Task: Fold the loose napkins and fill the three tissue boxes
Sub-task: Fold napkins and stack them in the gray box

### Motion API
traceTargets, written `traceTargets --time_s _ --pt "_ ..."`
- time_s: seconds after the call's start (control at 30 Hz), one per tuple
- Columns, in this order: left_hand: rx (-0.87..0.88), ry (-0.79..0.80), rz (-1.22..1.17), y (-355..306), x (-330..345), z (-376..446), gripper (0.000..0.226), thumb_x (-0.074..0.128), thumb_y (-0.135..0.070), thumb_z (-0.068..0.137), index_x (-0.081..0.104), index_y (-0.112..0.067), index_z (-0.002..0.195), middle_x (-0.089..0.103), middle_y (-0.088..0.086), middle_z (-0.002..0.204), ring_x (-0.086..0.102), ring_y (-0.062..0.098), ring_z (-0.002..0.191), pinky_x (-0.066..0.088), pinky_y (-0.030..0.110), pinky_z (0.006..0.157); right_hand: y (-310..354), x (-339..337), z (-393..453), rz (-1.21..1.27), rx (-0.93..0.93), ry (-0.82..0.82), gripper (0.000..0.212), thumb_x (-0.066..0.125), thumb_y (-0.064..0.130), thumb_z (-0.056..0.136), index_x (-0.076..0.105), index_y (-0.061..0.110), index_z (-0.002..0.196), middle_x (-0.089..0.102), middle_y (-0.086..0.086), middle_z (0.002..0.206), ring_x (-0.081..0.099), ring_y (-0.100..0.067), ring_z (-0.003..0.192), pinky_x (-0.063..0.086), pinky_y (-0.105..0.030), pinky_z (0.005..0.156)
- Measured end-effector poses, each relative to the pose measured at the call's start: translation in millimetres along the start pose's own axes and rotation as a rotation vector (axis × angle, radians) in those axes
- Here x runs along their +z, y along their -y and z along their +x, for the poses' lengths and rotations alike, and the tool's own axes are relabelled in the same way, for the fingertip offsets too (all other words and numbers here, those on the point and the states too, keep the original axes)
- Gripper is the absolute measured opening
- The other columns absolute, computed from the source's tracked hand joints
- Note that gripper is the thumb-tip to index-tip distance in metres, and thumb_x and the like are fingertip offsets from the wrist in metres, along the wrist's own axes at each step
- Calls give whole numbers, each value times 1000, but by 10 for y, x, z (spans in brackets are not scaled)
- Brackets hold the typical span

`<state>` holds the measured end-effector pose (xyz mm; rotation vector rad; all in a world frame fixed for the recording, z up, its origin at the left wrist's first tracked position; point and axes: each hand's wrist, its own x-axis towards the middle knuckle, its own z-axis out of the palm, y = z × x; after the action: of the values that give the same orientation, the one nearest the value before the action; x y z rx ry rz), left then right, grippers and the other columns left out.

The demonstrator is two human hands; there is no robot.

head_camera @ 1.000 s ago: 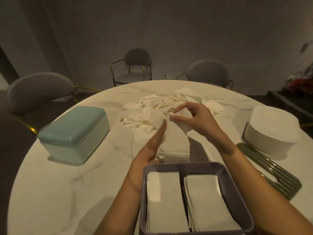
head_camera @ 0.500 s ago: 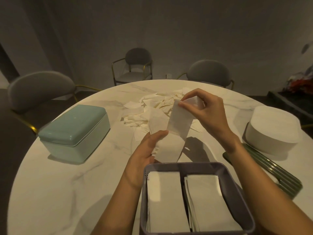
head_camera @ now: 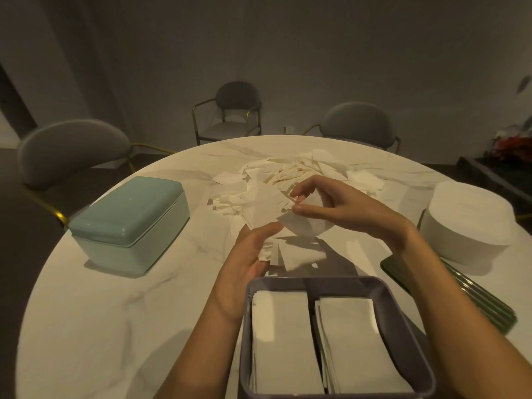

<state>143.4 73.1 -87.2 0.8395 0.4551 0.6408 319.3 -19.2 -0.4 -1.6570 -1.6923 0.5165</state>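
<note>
A heap of loose white napkins (head_camera: 290, 177) lies on the far middle of the round marble table (head_camera: 115, 312). My right hand (head_camera: 342, 208) pinches a napkin (head_camera: 305, 226) by its upper corner just in front of the heap. My left hand (head_camera: 250, 254) holds the lower part of the same napkin bundle between thumb and fingers. An open grey two-compartment box (head_camera: 400, 318) stands near me with two stacks of folded napkins (head_camera: 282, 341) inside. A closed mint-green box (head_camera: 129, 223) sits at the left, a closed white round box (head_camera: 469, 226) at the right.
A dark green ribbed lid (head_camera: 489, 300) lies under my right forearm by the white box. Grey chairs (head_camera: 69, 151) ring the table's far side. A dark shelf with red items (head_camera: 512, 148) is at the far right.
My right hand has come down from its raised position with the stretched napkin, now close to my left hand. The napkin is bunched between both hands near the heap.
</note>
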Motion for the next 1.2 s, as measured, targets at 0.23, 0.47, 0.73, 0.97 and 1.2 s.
traceTargets --time_s 0.23,0.47,0.73,0.97,1.2 --pt "39 -137 139 -6 -41 59 54 78 -14 85 63 -16 137 70 17 128 68 42 116 61 50 84 30 -69 -52 -199 102 108 20 67 39 94 61 36 113 55 23 104 61 -7 92 50 -5 66" --pt "61 -184 103 -76 -30 -15 36 73 -19 94 67 -18 130 77 7 115 75 28 103 62 45 75 22 -124 -45 96 129 -63 28 71 35 91 69 23 116 69 10 112 66 -11 104 57 -20 83" --pt "119 -181 37 -168 -36 -65 28 64 -19 101 72 -13 127 74 10 124 72 30 113 61 42 82 -60 -40 14 184 148 -141 41 69 31 94 62 26 134 65 10 129 63 -14 116 56 -36 100" --pt "160 -203 81 -186 -21 -86 30 66 -22 101 69 -17 130 75 7 121 73 28 110 62 41 80 -83 96 67 192 178 -173 27 45 27 108 67 29 123 62 14 124 60 -11 111 51 -13 79" --pt "160 -172 112 -200 -15 -102 26 66 -21 100 72 -15 125 76 9 119 73 29 108 62 44 77 -216 260 87 -174 58 -370 20 65 56 89 71 39 97 62 32 88 60 7 87 55 -21 75"
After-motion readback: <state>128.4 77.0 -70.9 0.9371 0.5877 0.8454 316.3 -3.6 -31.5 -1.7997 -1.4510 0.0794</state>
